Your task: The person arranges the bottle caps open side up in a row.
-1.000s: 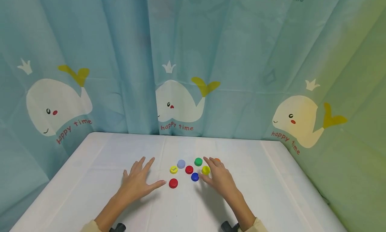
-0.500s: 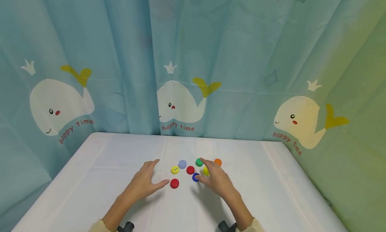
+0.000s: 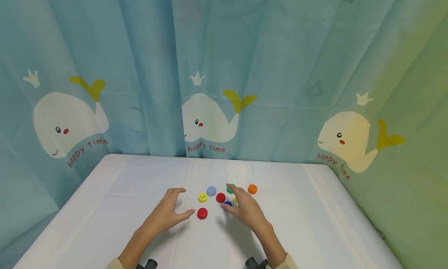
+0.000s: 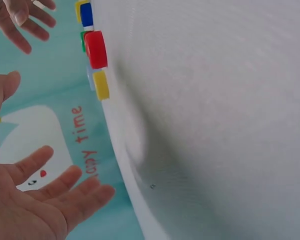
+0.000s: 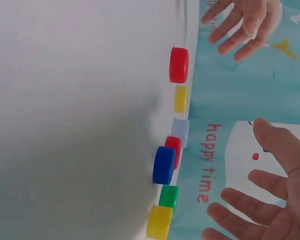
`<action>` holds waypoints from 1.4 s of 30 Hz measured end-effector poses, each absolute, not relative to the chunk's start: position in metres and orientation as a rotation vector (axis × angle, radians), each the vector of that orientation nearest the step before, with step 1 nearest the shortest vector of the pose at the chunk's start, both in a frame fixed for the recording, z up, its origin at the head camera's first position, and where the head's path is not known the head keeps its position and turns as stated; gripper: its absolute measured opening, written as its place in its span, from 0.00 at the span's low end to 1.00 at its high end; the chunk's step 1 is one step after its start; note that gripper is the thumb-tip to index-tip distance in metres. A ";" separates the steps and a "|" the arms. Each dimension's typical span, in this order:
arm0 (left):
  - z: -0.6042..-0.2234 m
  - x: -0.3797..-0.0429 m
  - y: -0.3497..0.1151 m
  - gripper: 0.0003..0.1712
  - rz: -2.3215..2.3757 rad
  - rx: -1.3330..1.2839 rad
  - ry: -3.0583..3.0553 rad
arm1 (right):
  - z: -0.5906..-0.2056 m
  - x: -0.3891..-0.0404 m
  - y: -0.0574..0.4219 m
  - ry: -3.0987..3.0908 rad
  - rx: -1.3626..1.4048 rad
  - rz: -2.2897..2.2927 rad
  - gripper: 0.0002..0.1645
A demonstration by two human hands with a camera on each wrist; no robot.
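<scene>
The left hand and right hand hover palms inward, thumbs spread from softly bent fingers, each grip loose and unclosed. Between them and beyond the right, smooth round caps lie on the white, cloth-textured worktop.

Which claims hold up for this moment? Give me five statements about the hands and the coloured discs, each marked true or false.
1. The left hand and the right hand hold nothing. True.
2. The orange disc lies on the white table. True.
3. In the head view, the orange disc is the leftmost disc. False: it lies to the right of the green disc.
4. Two red discs are in view. True.
5. Only one yellow disc is in view. False: the right wrist view shows two yellow discs.
</scene>
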State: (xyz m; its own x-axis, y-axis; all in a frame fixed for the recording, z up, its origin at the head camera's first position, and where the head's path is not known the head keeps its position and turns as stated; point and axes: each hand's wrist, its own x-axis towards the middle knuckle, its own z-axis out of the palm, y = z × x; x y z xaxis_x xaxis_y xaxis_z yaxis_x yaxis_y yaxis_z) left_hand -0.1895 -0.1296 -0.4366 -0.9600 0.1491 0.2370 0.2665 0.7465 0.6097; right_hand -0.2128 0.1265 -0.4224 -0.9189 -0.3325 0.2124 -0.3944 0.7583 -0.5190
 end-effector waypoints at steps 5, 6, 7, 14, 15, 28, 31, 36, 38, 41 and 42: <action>-0.438 -0.191 -0.131 0.36 -1.037 -0.331 -2.746 | -0.419 -0.215 0.121 -2.826 0.613 0.870 0.37; -0.437 -0.191 -0.130 0.36 -1.045 -0.328 -2.747 | -0.418 -0.216 0.120 -2.827 0.612 0.872 0.37; -0.437 -0.192 -0.130 0.36 -1.052 -0.325 -2.749 | -0.418 -0.216 0.119 -2.831 0.606 0.871 0.37; -0.428 -0.200 -0.124 0.32 -1.094 -0.333 -2.759 | -0.416 -0.219 0.114 -2.812 0.641 0.893 0.30; -0.427 -0.201 -0.124 0.31 -1.092 -0.339 -2.757 | -0.416 -0.220 0.114 -2.803 0.653 0.891 0.29; -0.436 -0.204 -0.120 0.24 -1.197 -0.418 -2.721 | -0.431 -0.222 0.102 -2.857 0.607 1.155 0.26; -0.437 -0.203 -0.119 0.23 -1.182 -0.416 -2.764 | -0.433 -0.221 0.098 -2.885 0.599 1.209 0.26; -0.437 -0.201 -0.119 0.25 -1.154 -0.412 -2.851 | -0.433 -0.218 0.098 -2.899 0.613 1.248 0.26; -0.438 -0.200 -0.118 0.24 -1.159 -0.430 -2.858 | -0.433 -0.218 0.098 -2.907 0.637 1.240 0.26; -0.440 -0.199 -0.118 0.24 -1.130 -0.452 -2.874 | -0.434 -0.218 0.098 -2.944 0.657 1.213 0.25; -0.440 -0.198 -0.118 0.24 -1.118 -0.455 -2.879 | -0.434 -0.217 0.097 -2.959 0.662 1.196 0.25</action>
